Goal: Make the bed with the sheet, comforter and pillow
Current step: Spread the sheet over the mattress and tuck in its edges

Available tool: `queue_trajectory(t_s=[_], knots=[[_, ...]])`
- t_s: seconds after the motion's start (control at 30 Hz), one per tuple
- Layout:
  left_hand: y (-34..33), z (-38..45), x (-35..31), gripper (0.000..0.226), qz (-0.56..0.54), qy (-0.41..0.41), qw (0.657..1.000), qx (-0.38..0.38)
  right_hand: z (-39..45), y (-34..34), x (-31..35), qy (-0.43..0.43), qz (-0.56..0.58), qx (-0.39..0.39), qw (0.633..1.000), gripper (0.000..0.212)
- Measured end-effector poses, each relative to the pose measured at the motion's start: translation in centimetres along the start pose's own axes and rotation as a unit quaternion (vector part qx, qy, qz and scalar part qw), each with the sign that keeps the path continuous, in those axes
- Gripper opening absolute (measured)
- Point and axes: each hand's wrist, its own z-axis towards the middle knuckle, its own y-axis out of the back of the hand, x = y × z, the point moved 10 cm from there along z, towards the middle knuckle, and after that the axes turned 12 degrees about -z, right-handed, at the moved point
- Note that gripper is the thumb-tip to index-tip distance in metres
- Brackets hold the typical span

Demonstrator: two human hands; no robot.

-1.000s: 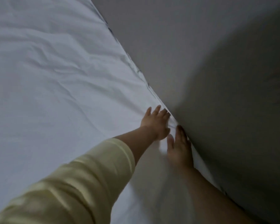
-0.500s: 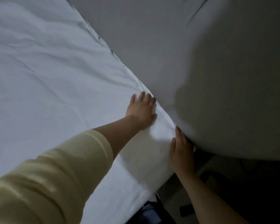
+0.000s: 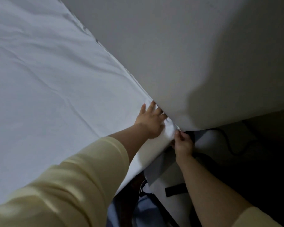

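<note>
A white sheet [image 3: 52, 89] covers the bed, lightly wrinkled, and fills the left of the head view. My left hand [image 3: 150, 121] lies flat with spread fingers on the sheet at the bed's corner, fingertips against the grey headboard [image 3: 179, 51]. My right hand [image 3: 183, 145] is just below the corner, fingers pinched on the sheet's hanging edge where it meets the headboard's lower end. No comforter or pillow is in view.
The padded grey headboard runs diagonally along the sheet's far edge. Below the corner are a pale floor [image 3: 210, 141], a black cable [image 3: 233, 145], a black strap [image 3: 175, 189] and blue fabric [image 3: 143, 208]. The right side lies in dark shadow.
Both hands have slid along the headboard edge to the bed's corner. My right hand went from lying flat on the sheet to pinching its edge below the corner.
</note>
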Motion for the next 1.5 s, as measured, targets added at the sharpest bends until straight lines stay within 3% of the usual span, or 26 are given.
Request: queue_trajectory(t_s=[0.1,0.2,0.27,0.37,0.5,0.57,0.63,0.73,0.83,0.9,0.97,1.03,1.1,1.27,1.37,1.5], knots=[[-0.7,-0.5,-0.8,0.060,0.023,-0.008,1.000,-0.016,0.4,-1.6,-1.7,-0.068,0.044,0.059,0.995,0.041],[-1.0,-0.2,-1.2,0.064,0.006,0.003,0.999,-0.032,0.8,-3.2,-2.0,-0.152,0.105,0.158,0.970,0.035],[-1.5,0.2,-1.3,0.064,-0.015,0.029,0.998,-0.047,1.9,-4.1,-1.7,-0.154,0.110,0.216,0.958,0.033],[-2.0,0.5,-1.8,0.061,-0.044,0.069,0.994,-0.066,3.1,-3.9,-1.6,-0.127,0.080,0.238,0.960,0.033],[-2.5,0.0,-2.4,0.060,-0.071,0.073,0.994,-0.046,5.2,-2.9,-2.6,-0.089,-0.012,0.156,0.984,0.025],[-3.3,-1.1,-2.6,0.061,-0.066,0.037,0.997,-0.032,6.8,-2.7,-2.8,-0.043,-0.081,0.109,0.990,0.025],[-4.9,-3.3,-2.4,0.060,-0.055,0.008,0.998,-0.011,6.4,-2.6,-2.0,-0.032,-0.140,0.103,0.984,0.011],[-8.0,-9.6,0.6,0.065,-0.063,0.073,0.995,0.005,4.8,-0.9,-0.5,-0.017,-0.243,0.053,0.968,0.041],[-11.5,-17.2,2.1,0.068,-0.161,0.124,0.978,0.050,-0.7,-0.3,1.0,0.001,-0.343,0.026,0.939,0.053],[-13.0,-21.5,2.4,0.056,-0.251,0.157,0.953,0.069,-4.9,-1.5,1.5,0.053,-0.357,0.055,0.931,0.053],[-13.2,-27.5,4.4,0.044,-0.318,0.242,0.915,0.061,-11.0,-3.3,1.8,0.104,-0.371,0.112,0.916,0.054],[-12.8,-34.3,6.7,0.042,-0.364,0.331,0.871,0.024,-17.5,-5.1,1.6,0.147,-0.420,0.178,0.877,0.050],[-11.8,-42.4,8.6,0.042,-0.416,0.394,0.818,-0.052,-25.1,-7.6,1.3,0.193,-0.461,0.245,0.831,0.044],[-11.2,-59.5,9.3,0.036,-0.528,0.444,0.684,-0.236,-40.7,-12.1,-1.1,0.291,-0.512,0.344,0.731,0.029],[-15.3,-72.2,8.4,0.034,-0.548,0.473,0.614,-0.314,-52.2,-14.9,-4.3,0.341,-0.519,0.382,0.685,0.033],[-21.5,-88.1,7.1,0.029,-0.538,0.537,0.514,-0.397,-67.3,-17.1,-11.2,0.382,-0.541,0.447,0.601,0.016]])
